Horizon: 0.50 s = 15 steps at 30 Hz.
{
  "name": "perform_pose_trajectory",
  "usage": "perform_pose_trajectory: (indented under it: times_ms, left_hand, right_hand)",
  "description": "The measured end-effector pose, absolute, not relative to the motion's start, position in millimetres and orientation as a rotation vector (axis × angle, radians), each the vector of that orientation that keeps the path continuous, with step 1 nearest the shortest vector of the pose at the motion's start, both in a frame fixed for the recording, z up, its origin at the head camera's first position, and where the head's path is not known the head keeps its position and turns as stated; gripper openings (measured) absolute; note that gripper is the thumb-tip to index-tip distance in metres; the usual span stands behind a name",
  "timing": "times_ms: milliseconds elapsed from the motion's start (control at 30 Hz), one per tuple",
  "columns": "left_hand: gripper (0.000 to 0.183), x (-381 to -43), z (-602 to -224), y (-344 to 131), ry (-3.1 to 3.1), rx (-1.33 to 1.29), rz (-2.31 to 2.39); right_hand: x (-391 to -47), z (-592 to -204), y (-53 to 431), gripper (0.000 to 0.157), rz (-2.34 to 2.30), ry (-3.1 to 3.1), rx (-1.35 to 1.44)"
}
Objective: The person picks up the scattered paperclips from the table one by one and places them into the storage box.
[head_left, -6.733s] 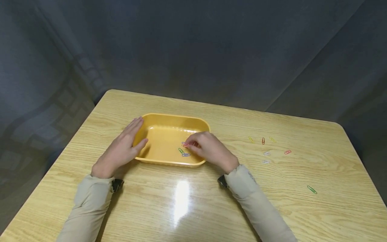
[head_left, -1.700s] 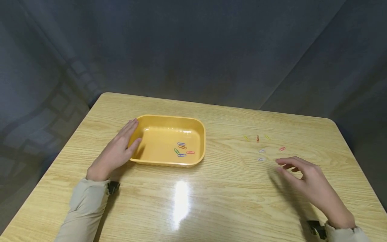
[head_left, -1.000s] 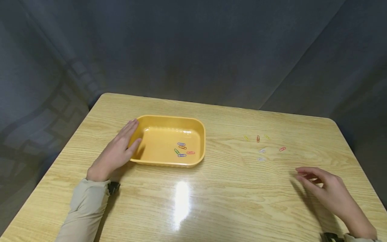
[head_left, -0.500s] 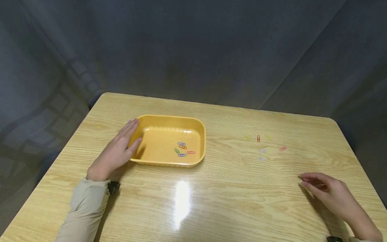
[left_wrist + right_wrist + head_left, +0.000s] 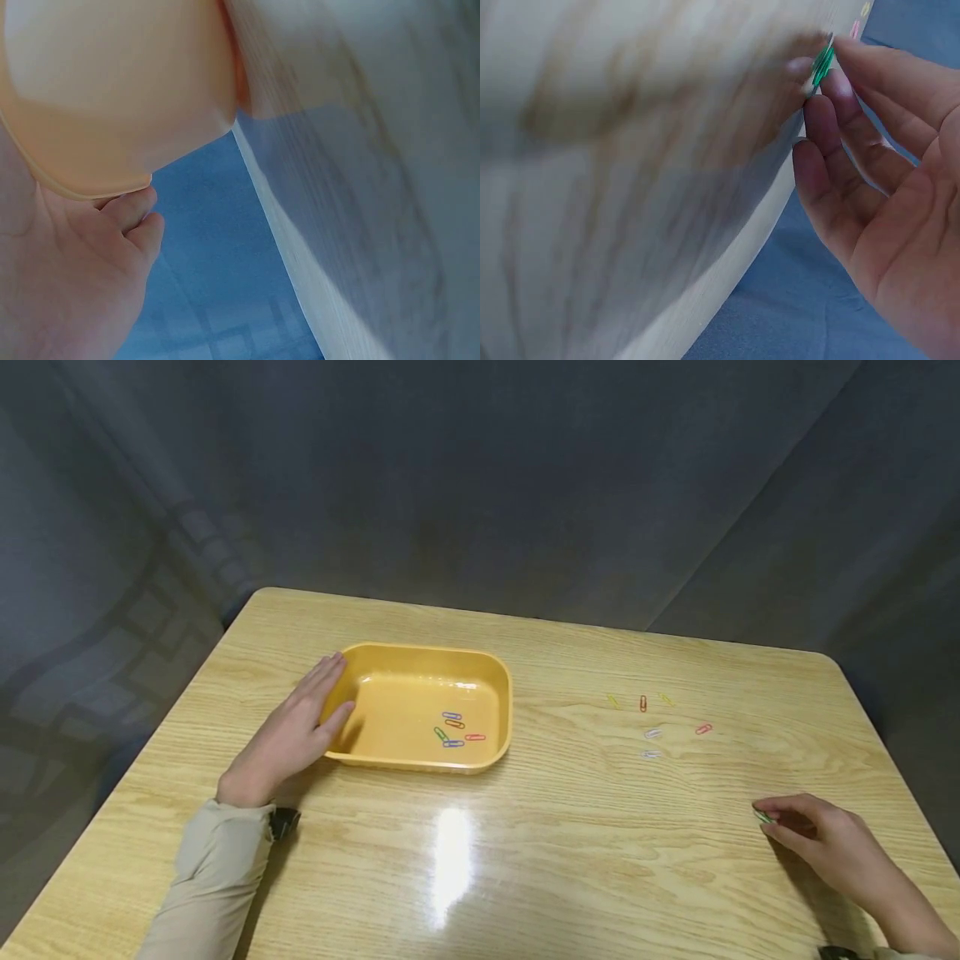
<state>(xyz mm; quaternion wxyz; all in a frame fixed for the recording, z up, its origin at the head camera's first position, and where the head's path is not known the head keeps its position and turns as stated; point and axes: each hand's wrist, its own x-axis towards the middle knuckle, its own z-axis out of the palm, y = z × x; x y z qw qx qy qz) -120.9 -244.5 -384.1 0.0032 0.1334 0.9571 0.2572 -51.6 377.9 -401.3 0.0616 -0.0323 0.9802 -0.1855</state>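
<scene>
A green paper clip point(image 5: 762, 817) is pinched between the thumb and index fingertips of my right hand point(image 5: 843, 847), low at the table's right side. The right wrist view shows that green clip point(image 5: 823, 66) at the fingertips, the other fingers bent loosely behind. My left hand point(image 5: 288, 735) rests against the left end of the yellow tray point(image 5: 420, 767), fingers extended, thumb reaching over the rim. From the left wrist, the tray's outer wall point(image 5: 120, 90) is seen beside the palm. Inside the tray lie blue point(image 5: 452, 716), orange-red point(image 5: 454, 724), green point(image 5: 441, 734) and pink point(image 5: 475, 737) paper clips.
On the wooden table point(image 5: 570, 860), right of the tray, lie yellow point(image 5: 613, 702), red point(image 5: 642, 703), white point(image 5: 652, 733) and pink point(image 5: 703, 728) paper clips, spread apart. A dark curtain point(image 5: 480, 493) hangs behind the table's far edge.
A pink clip has been let go in the tray. My right hand has moved right to the green clip on the table and now pinches it. The left hand stays at the tray.
</scene>
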Motion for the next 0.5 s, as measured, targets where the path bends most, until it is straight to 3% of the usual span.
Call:
perform_pose_trajectory:
  times_ms: [500]
  left_hand:
    - [0.066,-120.8,-384.1,-244.2,3.004,0.409,0.802]
  right_hand:
    - [-54.5,-403.1,381.3,0.019,-0.552,2.923,-0.120]
